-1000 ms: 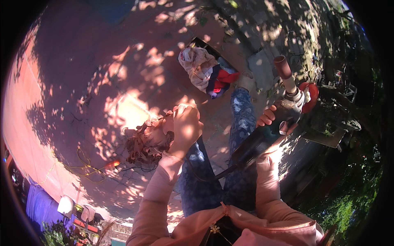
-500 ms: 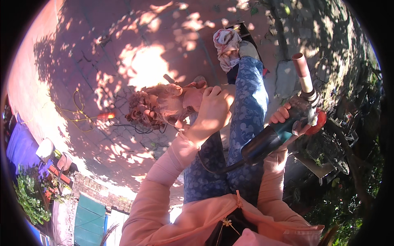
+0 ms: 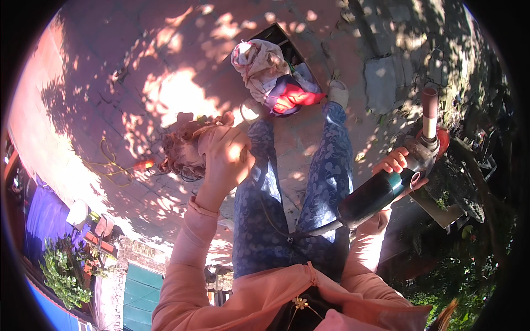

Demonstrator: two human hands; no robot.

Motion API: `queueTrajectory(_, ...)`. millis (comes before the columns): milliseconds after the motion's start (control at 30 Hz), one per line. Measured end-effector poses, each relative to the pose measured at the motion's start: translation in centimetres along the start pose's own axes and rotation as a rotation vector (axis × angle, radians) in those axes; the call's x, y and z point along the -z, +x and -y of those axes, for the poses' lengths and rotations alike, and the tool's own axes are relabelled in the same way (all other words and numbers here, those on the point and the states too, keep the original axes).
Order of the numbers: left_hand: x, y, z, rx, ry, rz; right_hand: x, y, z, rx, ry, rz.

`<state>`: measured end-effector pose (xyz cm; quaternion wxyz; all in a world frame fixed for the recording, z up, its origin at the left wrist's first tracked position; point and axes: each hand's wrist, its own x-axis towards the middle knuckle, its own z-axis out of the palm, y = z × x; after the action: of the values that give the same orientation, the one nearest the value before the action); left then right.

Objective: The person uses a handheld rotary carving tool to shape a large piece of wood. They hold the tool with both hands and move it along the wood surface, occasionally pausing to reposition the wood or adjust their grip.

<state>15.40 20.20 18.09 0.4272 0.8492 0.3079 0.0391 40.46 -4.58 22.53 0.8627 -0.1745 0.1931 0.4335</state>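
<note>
Grip, right: my right hand [image 3: 392,161] is holding the green-and-black angle grinder [image 3: 371,197], fingers wrapped round its body; it could be twisting loose if the red disc [image 3: 443,142] catches.
Side handle [image 3: 429,105]: sticking out unheld, so nothing is bracing that kick.
Grip, left: my left hand [image 3: 226,157] is clasping the near end of the gnarled reddish-brown carving [image 3: 185,144], left of my knees; whether the paving [image 3: 165,220] is supporting it I cannot tell, and unsupported, it could be rolling.
Power cord [image 3: 317,230]: trailing across my lap; a snag could be jerking the grinder thighward.
</note>
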Motion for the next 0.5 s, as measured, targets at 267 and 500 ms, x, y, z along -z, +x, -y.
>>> queueTrajectory(267, 2.7, -5.4, -2.2, 0.198, 0.225, -0.008, 6.7, 7.5, 6.9, -0.319, -0.096, 0.271)
queueTrajectory(500, 4.9, -9.8, -2.8, 0.257, 0.295, 0.01, 8.5, 9.2, 7.3, -0.458, -0.024, 0.147)
